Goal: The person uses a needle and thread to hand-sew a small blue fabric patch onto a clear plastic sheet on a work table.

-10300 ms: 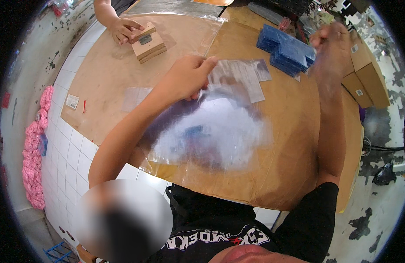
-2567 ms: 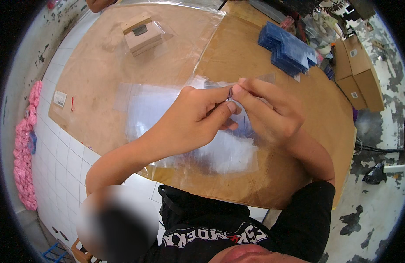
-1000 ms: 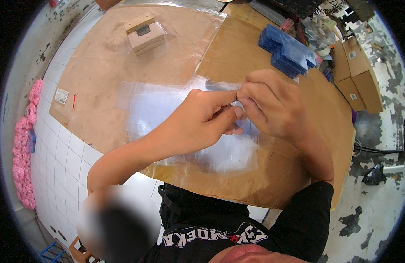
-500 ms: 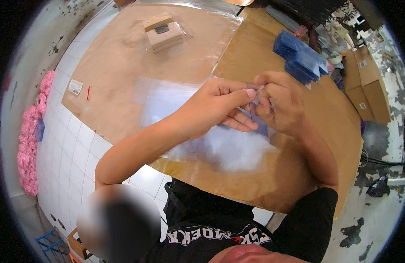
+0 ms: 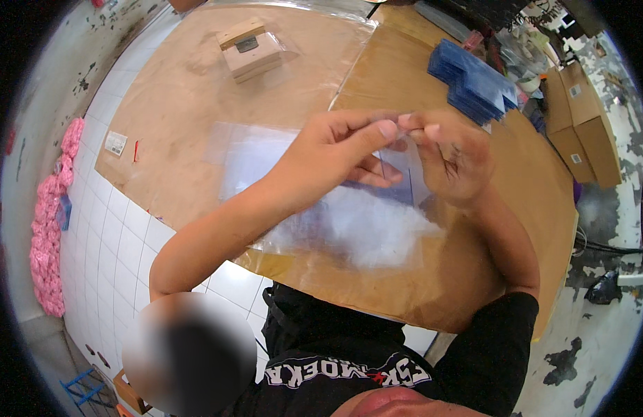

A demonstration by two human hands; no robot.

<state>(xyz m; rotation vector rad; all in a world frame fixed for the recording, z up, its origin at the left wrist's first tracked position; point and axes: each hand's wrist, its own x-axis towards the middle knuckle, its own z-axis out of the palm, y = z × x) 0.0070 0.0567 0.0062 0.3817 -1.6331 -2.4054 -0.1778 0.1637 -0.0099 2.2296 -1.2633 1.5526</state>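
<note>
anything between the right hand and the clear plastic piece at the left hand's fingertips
Nothing visible: the right hand has its fingertips right beside the left hand, at the clear plastic piece. The loose clear sheets lie below, not between. Exact contact is too unclear to tell.

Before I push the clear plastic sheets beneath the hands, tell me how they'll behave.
The clear plastic sheets are probably slippery, given their glossy glare. They look thin, so likely light. Uneven, overlapping edges suggest they could slide apart.
</note>
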